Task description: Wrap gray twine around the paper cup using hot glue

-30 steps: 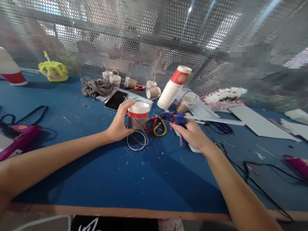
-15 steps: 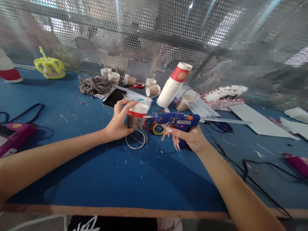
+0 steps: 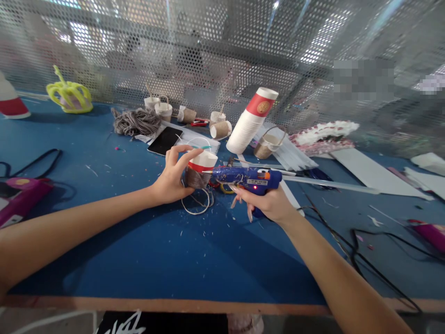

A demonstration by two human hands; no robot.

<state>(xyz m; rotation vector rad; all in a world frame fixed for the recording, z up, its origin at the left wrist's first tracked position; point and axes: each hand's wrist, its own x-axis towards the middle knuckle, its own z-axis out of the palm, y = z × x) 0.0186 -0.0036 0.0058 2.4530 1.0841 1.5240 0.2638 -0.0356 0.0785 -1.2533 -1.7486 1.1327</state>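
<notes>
My left hand is closed round the left side of a paper cup, white and red above with grey-brown yarn about its lower part. A loop of white cord hangs in front of the cup. In my right hand is a blue hot glue gun, its nozzle at the cup's side just under the red band. Whether the tip touches the cup I cannot tell. A red light glows on the gun, and a clear glue stick juts from its back. Scissors with a yellow handle lie partly hidden behind the gun.
Behind the cup are a phone, a grey yarn bundle, several small wrapped cups and a leaning stack of paper cups. Purple glue guns lie at the left and right. Black cables cross the right side.
My right hand has brought the glue gun slightly left, its nozzle now overlapping the cup. The cup has tilted a little in my left hand.
</notes>
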